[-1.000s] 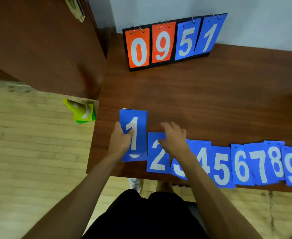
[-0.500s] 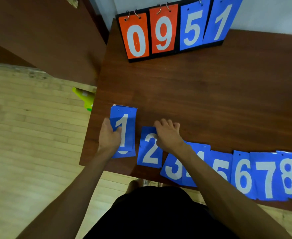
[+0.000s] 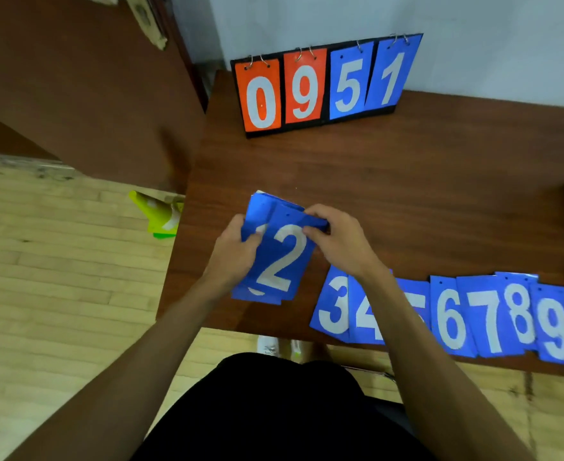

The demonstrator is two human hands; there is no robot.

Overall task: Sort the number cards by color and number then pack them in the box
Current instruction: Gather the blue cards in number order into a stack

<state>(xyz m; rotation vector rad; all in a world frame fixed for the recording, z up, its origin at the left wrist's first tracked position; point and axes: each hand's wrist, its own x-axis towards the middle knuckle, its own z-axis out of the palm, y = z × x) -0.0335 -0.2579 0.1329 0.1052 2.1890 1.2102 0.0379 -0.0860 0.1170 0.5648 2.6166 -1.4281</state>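
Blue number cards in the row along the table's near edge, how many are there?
7, left to right: card 3, card 4, card 5 (mostly behind the right forearm), card 6, card 7, card 8, card 9. Overlaps could hide more.

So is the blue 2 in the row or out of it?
Out. The 2 sits tilted on the pile the left hand grips; the right hand pinches its top. The row starts at 3.

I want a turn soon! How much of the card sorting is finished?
Done: the row of 3 to 9 lies in number order. Now: the right hand pinches the 2 card over the 1 card gripped by the left hand. Left: stacking that row, then boxing everything.
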